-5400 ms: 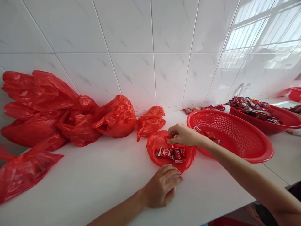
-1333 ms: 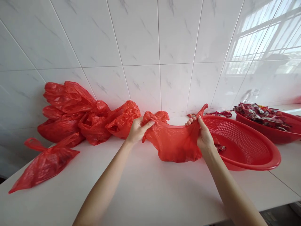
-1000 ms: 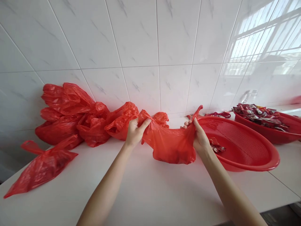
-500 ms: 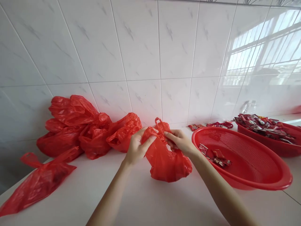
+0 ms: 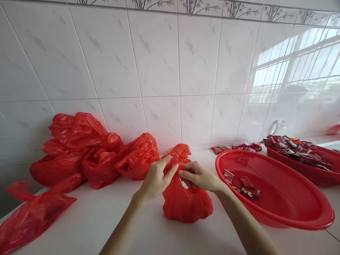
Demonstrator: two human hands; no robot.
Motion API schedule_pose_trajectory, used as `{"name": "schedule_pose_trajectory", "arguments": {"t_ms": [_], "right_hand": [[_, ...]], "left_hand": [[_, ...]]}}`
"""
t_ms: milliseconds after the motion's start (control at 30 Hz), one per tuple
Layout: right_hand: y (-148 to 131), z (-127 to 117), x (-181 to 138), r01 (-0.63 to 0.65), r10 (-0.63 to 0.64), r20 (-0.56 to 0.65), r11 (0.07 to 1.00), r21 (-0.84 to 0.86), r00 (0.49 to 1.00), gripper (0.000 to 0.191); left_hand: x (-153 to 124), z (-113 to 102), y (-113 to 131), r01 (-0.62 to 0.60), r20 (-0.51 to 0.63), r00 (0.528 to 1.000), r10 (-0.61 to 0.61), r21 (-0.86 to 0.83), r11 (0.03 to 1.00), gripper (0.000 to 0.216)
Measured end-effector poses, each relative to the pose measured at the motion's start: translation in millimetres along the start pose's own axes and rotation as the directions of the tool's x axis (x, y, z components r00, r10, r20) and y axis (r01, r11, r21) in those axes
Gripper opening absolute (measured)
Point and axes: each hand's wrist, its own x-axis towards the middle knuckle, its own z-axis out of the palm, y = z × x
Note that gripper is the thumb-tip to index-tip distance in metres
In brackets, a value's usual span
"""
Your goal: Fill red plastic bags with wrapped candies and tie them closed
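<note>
A red plastic bag [image 5: 186, 205] sits on the white counter in front of me, its lower part bulging. My left hand [image 5: 158, 177] pinches the gathered handles at the bag's top between thumb and fingers. From the other side my right hand [image 5: 198, 175] grips the same gathered plastic, fingertips close to the left ones. A gap shows under the right fingers, between handle and bag body. Crumpled plastic sticks up behind both hands. What the bag contains is hidden.
Several filled red bags [image 5: 77, 152] are heaped at the left by the tiled wall. A flatter bag [image 5: 34, 216] lies nearer. At right stands a red basket [image 5: 278, 187] with a few wrapped packets [image 5: 247, 186]; behind it, another basket [image 5: 297, 168] is heaped with packets.
The view has tilted up a little, so everything sits lower. Both hands have drawn closer together at the bag's top, and the handle loop that stood up is now bunched.
</note>
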Motion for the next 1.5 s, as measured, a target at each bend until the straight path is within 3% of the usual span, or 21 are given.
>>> {"name": "schedule_pose_trajectory", "arguments": {"t_ms": [133, 267, 400, 533, 633, 733, 800, 867, 933, 1000, 1100, 1300, 1400, 1500], "right_hand": [[-4, -3, -2, -0.011, 0.013, 0.039, 0.997, -0.07, 0.999, 0.017], [-3, 0, -3, 0.035, -0.038, -0.006, 0.964, -0.262, 0.999, 0.026], [1, 8, -3, 0.142, -0.216, -0.066, 0.811, -0.567, 0.974, 0.023], [3, 15, -3, 0.192, -0.322, -0.027, 0.629, -0.753, 0.946, 0.026], [1, 19, -4, 0.202, -0.318, 0.0, 0.603, -0.772, 0.948, 0.03], [-3, 21, -5, 0.168, -0.278, -0.022, 0.641, -0.749, 0.96, 0.029], [-4, 20, -6, 0.127, -0.252, -0.064, 0.671, -0.73, 0.966, 0.028], [-4, 19, -6, 0.064, -0.21, -0.129, 0.719, -0.692, 0.969, 0.026], [-2, 16, -5, 0.008, -0.137, -0.18, 0.815, -0.58, 0.974, 0.023], [1, 13, -4, -0.008, -0.074, -0.184, 0.912, -0.409, 0.98, 0.021], [5, 8, -3, 0.03, -0.072, -0.164, 0.969, -0.247, 0.984, 0.021], [3, -1, -6, 0.109, -0.141, -0.071, 0.934, -0.342, 0.987, 0.027], [1, -4, -8, 0.188, -0.226, -0.043, 0.888, -0.42, 0.973, 0.032], [1, -5, -7, 0.273, -0.33, -0.055, 0.853, -0.444, 0.942, 0.026]], "left_hand": [[0, 0, 1, 0.029, 0.012, 0.999, -0.029, 0.019, 0.999, 0.027], [0, -2, 5, 0.184, 0.162, 0.969, -0.186, 0.024, 0.983, 0.034], [1, -7, 5, 0.349, 0.391, 0.857, -0.336, 0.038, 0.936, 0.041], [0, -12, -1, 0.411, 0.625, 0.71, -0.324, 0.005, 0.911, 0.045], [0, -12, -8, 0.48, 0.683, 0.642, -0.348, -0.004, 0.877, 0.043], [1, -13, -11, 0.518, 0.72, 0.609, -0.332, -0.043, 0.854, 0.041], [3, -15, -8, 0.505, 0.701, 0.638, -0.317, -0.071, 0.86, 0.041], [4, -18, -3, 0.462, 0.631, 0.713, -0.307, -0.093, 0.882, 0.039], [5, -21, 3, 0.404, 0.555, 0.783, -0.281, -0.11, 0.908, 0.032], [4, -22, 8, 0.364, 0.529, 0.811, -0.25, -0.122, 0.924, 0.03], [3, -19, 9, 0.357, 0.537, 0.813, -0.224, -0.158, 0.921, 0.028], [5, -11, 5, 0.503, 0.584, 0.776, -0.238, -0.345, 0.793, 0.034], [7, -8, 0, 0.612, 0.559, 0.758, -0.337, -0.429, 0.665, 0.031], [7, -4, -7, 0.67, 0.45, 0.742, -0.496, -0.47, 0.575, 0.032]]}}
